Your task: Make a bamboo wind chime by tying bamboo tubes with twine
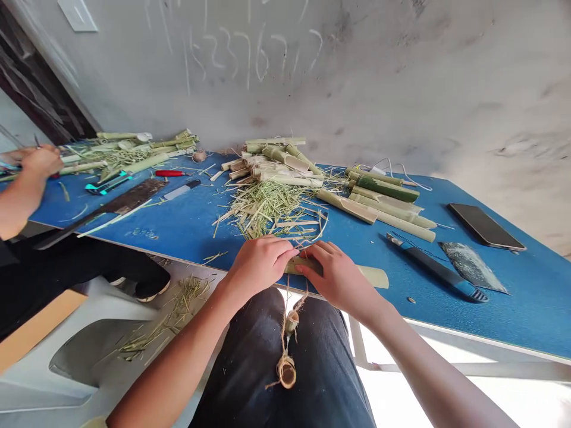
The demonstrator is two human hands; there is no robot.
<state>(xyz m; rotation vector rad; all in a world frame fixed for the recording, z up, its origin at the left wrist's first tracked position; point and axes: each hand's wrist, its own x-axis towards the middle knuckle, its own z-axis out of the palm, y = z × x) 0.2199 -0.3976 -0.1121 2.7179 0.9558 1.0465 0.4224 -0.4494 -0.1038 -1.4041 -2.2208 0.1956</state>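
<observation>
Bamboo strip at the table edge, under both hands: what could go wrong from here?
1. The bamboo strip lies at the blue table's edge; it might slip off.
2. The twine hanging below with its spools could snag or pull the strip.
3. The cleaver lies near the right hand; a careless reach could meet its blade.

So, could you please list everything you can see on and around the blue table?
bamboo strip: one, pale green, table's near edge, under both hands
twine: tan, hanging over the lap
bamboo pieces: several, green, middle right
shavings: heap, pale green, centre
cleaver: one, dark handle, right
phone: one, black, far right
large knife: one, dark, left
table: blue
co-worker's hand: far left
left hand: on the strip
right hand: on the strip
</observation>
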